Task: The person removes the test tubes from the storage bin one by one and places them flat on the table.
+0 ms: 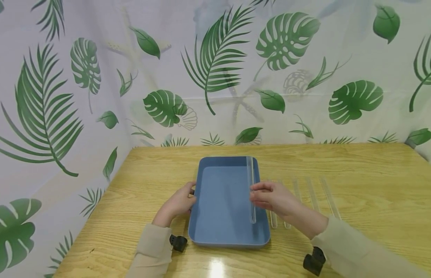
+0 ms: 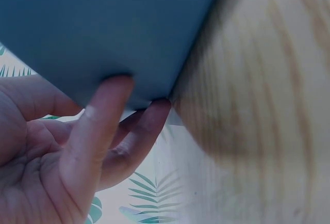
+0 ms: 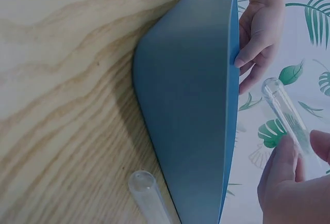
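My right hand (image 1: 272, 199) pinching a clear glass test tube (image 1: 251, 189) over the blue rectangular plastic tray (image 1: 222, 216) on the wooden surface (image 1: 368, 173), my left hand (image 1: 178, 202) fingers straight, pressed against tray's left rim, more clear tubes (image 1: 312, 197) lying right of tray

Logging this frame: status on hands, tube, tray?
Left hand steadies blue tray at its left edge. Right hand pinches clear tube over tray's right side. More tubes lie on table, right of tray. Nothing in the way.

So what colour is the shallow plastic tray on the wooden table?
Plain blue tray; the head view shows it best.
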`<state>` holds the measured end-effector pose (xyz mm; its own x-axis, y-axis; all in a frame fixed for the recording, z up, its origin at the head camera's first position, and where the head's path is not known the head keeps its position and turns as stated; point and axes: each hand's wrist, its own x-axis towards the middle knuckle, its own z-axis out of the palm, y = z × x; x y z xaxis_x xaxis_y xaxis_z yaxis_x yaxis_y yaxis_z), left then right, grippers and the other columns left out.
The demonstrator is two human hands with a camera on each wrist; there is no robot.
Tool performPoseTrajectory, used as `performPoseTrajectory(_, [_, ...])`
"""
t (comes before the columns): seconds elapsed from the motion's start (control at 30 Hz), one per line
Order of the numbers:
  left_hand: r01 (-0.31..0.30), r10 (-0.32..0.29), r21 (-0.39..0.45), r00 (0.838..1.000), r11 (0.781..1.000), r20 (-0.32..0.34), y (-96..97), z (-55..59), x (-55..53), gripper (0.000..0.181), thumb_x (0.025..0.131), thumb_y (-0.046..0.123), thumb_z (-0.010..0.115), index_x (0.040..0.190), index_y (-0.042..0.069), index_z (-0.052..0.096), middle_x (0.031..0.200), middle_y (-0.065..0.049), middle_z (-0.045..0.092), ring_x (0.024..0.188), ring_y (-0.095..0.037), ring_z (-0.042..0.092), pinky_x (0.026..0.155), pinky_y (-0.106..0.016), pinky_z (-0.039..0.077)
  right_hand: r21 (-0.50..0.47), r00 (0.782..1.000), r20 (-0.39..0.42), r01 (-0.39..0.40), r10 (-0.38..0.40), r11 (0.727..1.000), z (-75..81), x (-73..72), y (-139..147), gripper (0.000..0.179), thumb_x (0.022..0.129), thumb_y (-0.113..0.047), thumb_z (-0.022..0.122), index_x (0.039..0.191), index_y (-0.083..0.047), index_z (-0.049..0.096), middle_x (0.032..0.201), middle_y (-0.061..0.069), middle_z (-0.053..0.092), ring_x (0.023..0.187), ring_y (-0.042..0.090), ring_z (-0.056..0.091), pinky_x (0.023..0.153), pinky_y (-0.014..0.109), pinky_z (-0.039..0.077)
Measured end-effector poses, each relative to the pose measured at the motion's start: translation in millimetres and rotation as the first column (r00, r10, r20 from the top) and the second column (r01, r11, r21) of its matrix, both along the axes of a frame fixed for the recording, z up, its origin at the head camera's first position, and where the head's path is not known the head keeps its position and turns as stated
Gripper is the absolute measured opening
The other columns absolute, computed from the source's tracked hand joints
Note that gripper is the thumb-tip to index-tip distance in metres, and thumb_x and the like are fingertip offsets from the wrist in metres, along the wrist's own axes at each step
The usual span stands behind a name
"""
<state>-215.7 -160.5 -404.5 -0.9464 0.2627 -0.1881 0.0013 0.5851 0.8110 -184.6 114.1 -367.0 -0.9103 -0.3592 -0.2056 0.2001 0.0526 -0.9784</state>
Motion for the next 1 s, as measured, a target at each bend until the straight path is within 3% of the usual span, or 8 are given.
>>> performPoseTrajectory(0.27, [0.005,-0.005,-0.003,1.0,1.0,-0.004,-0.7,-1.8,-0.1,0.049,0.089,0.003,0.038,0.137,0.001,0.026,0.12,-0.025,0.043,0.088,-0.028,0.055,0.058,-0.034,0.048,-0.086,1.0,0.001,0.019,-0.019,0.996,-4.1,1.7,1,0.037,0.085,-0.003,0.055,0.115,0.013,0.043,0.097,0.006,0.055,0.089,0.015,0.057,0.079,0.026,0.046])
performPoseTrajectory(0.5, [0.015,-0.015,-0.011,1.0,1.0,-0.009,-0.8,-0.9,0.3,0.049,0.089,0.002,0.038,0.137,0.0,0.026,0.12,-0.026,0.043,0.086,-0.027,0.055,0.057,-0.034,0.048,-0.08,0.999,-0.029,0.015,-0.018,0.997,-7.3,1.9,5,0.043,0.085,-0.007,0.057,0.119,0.014,0.041,0.101,0.006,0.054,0.092,0.014,0.056,0.082,0.027,0.045])
performPoseTrajectory(1.0, [0.011,-0.011,-0.011,1.0,1.0,-0.003,-0.6,0.3,1.2,0.049,0.09,0.002,0.037,0.137,0.001,0.025,0.119,-0.024,0.044,0.085,-0.027,0.055,0.058,-0.034,0.048,-0.127,0.999,-0.029,0.038,-0.042,0.991,-9.3,1.5,32,0.02,0.083,-0.003,0.057,0.103,-0.002,0.057,0.095,0.0,0.057,0.085,0.008,0.057,0.078,0.022,0.045])
